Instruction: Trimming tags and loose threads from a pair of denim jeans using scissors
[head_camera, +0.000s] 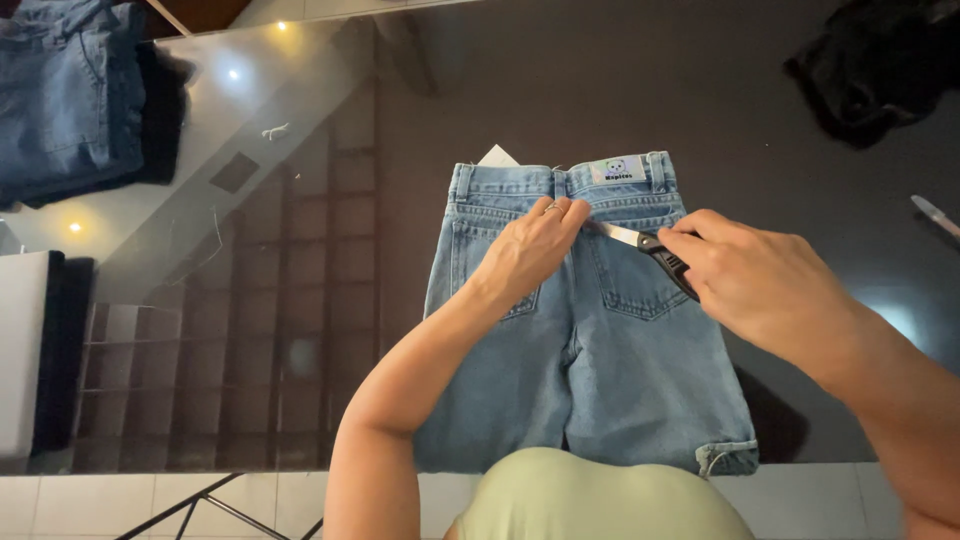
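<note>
Denim jeans (590, 350) lie under left hand (525, 250)'s released fingers; right hand (760, 280) grasps a cutter (655, 250) beside them.

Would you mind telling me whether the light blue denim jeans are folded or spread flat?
Spread flat: the light blue denim jeans lie back-side up on the dark glossy table, waistband away, both legs showing.

Jeans (600, 350), frame centre: light blue denim, white waistband patch. Cutter (655, 248): black handle, silver blade. Table (300, 300): dark glossy glass. Stacked denim (70, 90), upper left: mid blue. Cloth (870, 60), upper right: black. Top (590, 500), bottom centre: pale green.
</note>
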